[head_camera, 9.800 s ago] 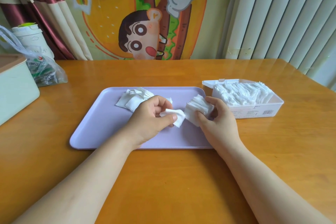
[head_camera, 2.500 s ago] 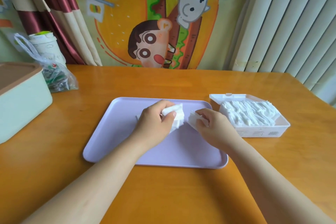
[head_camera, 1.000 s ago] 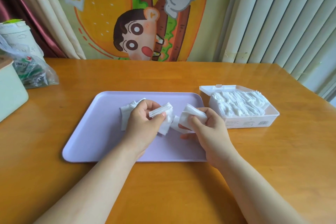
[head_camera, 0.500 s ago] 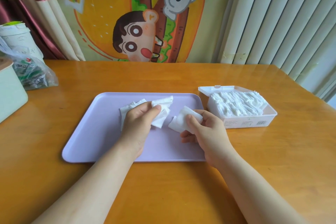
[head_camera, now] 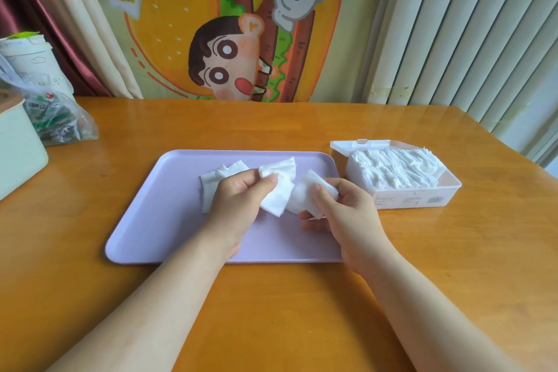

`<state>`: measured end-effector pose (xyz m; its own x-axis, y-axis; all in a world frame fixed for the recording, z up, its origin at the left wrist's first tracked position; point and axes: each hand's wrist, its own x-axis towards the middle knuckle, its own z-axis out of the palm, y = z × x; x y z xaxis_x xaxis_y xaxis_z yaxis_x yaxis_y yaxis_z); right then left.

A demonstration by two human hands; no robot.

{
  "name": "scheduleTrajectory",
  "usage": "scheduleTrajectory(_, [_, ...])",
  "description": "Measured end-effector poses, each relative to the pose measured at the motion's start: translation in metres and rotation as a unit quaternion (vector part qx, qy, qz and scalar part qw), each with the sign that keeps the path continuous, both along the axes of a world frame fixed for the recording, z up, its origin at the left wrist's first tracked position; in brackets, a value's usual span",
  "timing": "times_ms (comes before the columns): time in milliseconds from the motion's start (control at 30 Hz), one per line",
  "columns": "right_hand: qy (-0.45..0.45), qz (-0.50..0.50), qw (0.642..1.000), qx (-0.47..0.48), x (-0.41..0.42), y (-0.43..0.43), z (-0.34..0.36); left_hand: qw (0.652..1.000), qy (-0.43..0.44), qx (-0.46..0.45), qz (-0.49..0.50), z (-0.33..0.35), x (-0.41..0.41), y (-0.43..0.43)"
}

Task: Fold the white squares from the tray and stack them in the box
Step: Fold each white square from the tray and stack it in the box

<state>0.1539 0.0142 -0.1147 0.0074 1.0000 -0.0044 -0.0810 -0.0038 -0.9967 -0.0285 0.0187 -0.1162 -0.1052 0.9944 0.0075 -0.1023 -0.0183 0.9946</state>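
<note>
A lilac tray [head_camera: 157, 220] lies on the wooden table. My left hand [head_camera: 238, 202] pinches a thin bunch of white squares [head_camera: 276, 190] above the tray's middle. My right hand [head_camera: 344, 208] grips a folded wad of white squares [head_camera: 302, 198] between thumb and fingers, just right of the left hand's bunch. A few loose white squares [head_camera: 211, 183] lie on the tray behind my left hand, partly hidden by it. The clear plastic box [head_camera: 422, 198], lid open at the back, stands right of the tray and is nearly full of folded squares [head_camera: 392, 167].
A pale green container [head_camera: 18, 145] sits at the left edge, with a plastic bag [head_camera: 57, 118] of packets and a white tub [head_camera: 30, 60] behind it. A curtain and a cartoon cloth hang behind the table. The table's right corner lies beyond the box.
Over the last second both hands stayed above the tray. My left hand's bunch has turned and lifted slightly, and my right hand's wad has come closer to it.
</note>
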Motion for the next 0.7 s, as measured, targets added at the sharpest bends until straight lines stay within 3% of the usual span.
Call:
scheduleTrajectory(133, [0.011, 0.046, 0.999, -0.015, 0.0028, 0.002, -0.0009, 0.998, -0.051, -0.013, -0.037, 0.0015, 0.0002, 0.0])
scheduleTrajectory(267, [0.038, 0.112, 0.993, -0.016, 0.0087, 0.0033, -0.0001, 0.998, -0.015, 0.004, -0.06, -0.0016, -0.0005, 0.0005])
scheduleTrajectory(567, [-0.023, 0.143, 0.99, 0.002, 0.0079, 0.0018, 0.0011, 0.997, -0.02, 0.005, -0.076, -0.0019, -0.0003, 0.0001])
scheduleTrajectory(700, [-0.016, 0.143, 0.99, -0.002, 0.0079, 0.0005, 0.0017, 0.994, -0.1, -0.02, -0.029, 0.0016, 0.0006, 0.0018])
